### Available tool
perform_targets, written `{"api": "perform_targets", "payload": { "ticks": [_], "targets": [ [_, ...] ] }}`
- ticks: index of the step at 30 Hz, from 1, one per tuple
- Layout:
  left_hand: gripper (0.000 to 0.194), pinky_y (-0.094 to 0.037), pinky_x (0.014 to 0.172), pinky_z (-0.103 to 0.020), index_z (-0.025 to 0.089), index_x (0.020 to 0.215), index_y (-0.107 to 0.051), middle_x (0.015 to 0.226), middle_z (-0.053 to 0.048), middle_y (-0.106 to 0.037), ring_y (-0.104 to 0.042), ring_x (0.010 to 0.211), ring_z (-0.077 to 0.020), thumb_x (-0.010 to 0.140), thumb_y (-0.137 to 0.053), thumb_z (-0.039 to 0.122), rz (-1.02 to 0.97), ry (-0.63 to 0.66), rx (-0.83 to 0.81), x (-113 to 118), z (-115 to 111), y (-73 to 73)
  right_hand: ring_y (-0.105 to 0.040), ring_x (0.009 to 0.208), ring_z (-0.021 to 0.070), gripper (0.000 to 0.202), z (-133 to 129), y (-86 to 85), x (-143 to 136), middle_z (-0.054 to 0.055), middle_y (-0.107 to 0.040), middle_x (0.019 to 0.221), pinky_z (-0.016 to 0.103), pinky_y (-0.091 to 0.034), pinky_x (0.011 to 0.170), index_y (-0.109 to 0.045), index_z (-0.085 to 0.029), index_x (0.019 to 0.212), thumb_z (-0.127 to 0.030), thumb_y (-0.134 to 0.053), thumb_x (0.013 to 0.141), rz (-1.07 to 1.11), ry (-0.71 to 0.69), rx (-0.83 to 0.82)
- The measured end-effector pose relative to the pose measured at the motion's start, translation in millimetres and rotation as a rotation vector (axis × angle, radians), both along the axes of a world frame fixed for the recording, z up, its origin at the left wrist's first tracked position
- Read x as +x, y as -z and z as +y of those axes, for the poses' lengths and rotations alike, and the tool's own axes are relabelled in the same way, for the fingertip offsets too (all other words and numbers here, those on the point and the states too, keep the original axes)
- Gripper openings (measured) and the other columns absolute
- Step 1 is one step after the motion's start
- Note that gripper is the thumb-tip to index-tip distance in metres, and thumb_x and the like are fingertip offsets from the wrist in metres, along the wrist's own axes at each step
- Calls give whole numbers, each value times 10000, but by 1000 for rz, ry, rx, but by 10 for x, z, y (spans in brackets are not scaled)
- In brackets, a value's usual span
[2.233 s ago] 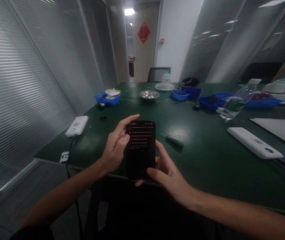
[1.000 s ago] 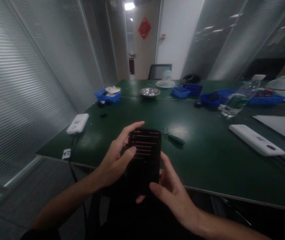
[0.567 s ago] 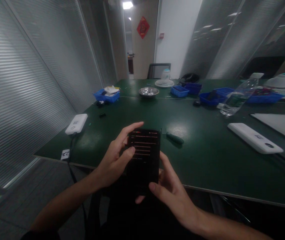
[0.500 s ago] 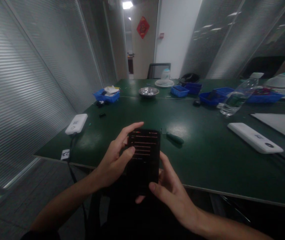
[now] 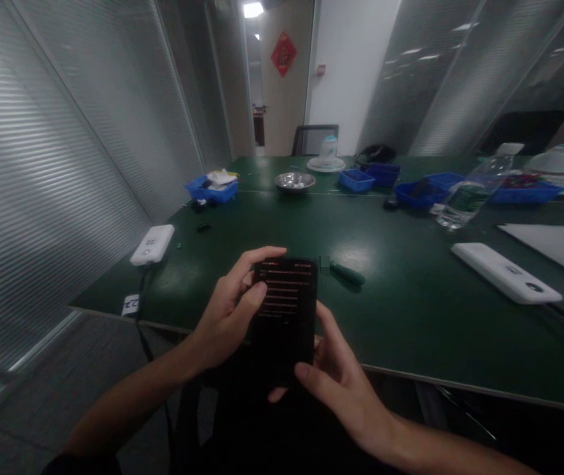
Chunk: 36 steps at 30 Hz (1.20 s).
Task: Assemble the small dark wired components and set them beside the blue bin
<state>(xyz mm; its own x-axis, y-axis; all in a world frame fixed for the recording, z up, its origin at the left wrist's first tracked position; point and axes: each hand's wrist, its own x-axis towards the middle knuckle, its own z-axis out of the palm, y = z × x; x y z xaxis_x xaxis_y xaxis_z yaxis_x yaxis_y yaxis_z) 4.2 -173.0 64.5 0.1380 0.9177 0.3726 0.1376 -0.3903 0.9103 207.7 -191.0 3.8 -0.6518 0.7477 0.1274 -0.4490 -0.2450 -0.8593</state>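
Note:
A dark phone (image 5: 284,330) with lines of small text on its lit screen is held upright between both hands, in front of the table's near edge. My left hand (image 5: 232,313) grips its upper left side, the thumb over the screen's left edge and a finger along the top. My right hand (image 5: 338,376) holds the lower right side, its thumb at the edge and a fingertip showing under the phone. Just beyond the phone, on the right, a green-handled tool (image 5: 347,274) lies on the table; its other end is blurred out.
The green table (image 5: 400,330) bears a white power bank (image 5: 153,245) at left, another white power bank (image 5: 506,272) at right, and a plastic bottle (image 5: 464,204). Farther back are a metal bowl (image 5: 295,188), a blue basket (image 5: 212,191) and several more blue trays.
The finger of my left hand on the phone's top edge has shifted slightly down. Both hands keep their hold on the phone.

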Motion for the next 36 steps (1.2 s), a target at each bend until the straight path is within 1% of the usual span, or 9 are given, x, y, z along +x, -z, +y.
{"api": "perform_targets", "payload": {
  "ticks": [4,11,15,19,22,26,29,32,36],
  "targets": [
    [422,-600,795,-295,215,1468,-570,1131,-74,-756,-726,911,-198,1060,-505,301,16,-48,4,11,-4,6,-761,882,210,829,-4,-10,-7,66,-695,1156,449,-657,856,-212,-347,1626,-351,-743,988,3,3,7],
    [416,-605,784,-306,202,1454,-577,1137,-83,-756,-725,918,-208,1058,-497,300,24,-73,6,25,-25,-4,-761,878,214,818,-9,5,-14,65,-693,1150,467,-666,854,-231,-336,1618,-352,-746,983,-1,4,12],
    [406,-603,749,-295,214,1449,-575,1081,-63,-764,-726,859,-194,1058,-512,303,34,-80,-6,24,-26,3,-761,871,215,845,-17,5,-16,62,-698,1137,465,-665,853,-218,-335,1622,-376,-758,973,-22,5,6],
    [416,-606,730,-297,209,1448,-579,1076,-64,-764,-723,833,-191,1056,-510,328,42,-85,1,12,-24,18,-755,881,210,806,-14,-25,-15,69,-695,1159,454,-662,856,-246,-335,1608,-358,-751,980,-8,4,7],
    [415,-606,765,-307,215,1447,-586,1139,-72,-762,-733,891,-203,1061,-490,336,26,-71,10,10,-32,11,-740,901,208,745,-16,-50,-17,69,-685,1161,437,-665,828,-276,-340,1593,-357,-725,1000,-9,7,-16],
    [430,-601,854,-340,210,1450,-598,1194,-84,-757,-731,1001,-232,1068,-454,346,43,-74,12,14,-54,-21,-713,913,204,617,-37,-67,-28,53,-659,1123,394,-663,760,-340,-347,1566,-390,-659,1040,-17,45,-82],
    [441,-595,884,-356,213,1450,-609,1225,-84,-752,-726,1032,-245,1066,-440,349,71,-81,16,10,-63,-38,-701,914,201,555,-49,-88,-41,43,-646,1129,378,-657,743,-385,-362,1537,-418,-641,1047,-40,69,-121],
    [439,-585,916,-365,220,1448,-615,1256,-79,-746,-724,1060,-254,1066,-437,344,87,-82,19,5,-63,-42,-698,876,199,528,-47,-108,-51,23,-645,1072,374,-653,716,-411,-374,1511,-450,-642,1043,-64,77,-149],
    [424,-578,930,-363,237,1442,-616,1251,-68,-748,-724,1060,-246,1073,-434,339,79,-70,31,4,-61,-35,-695,852,196,546,-39,-108,-53,20,-649,1039,375,-650,714,-393,-374,1522,-462,-639,1043,-63,74,-145]
  ]
}}
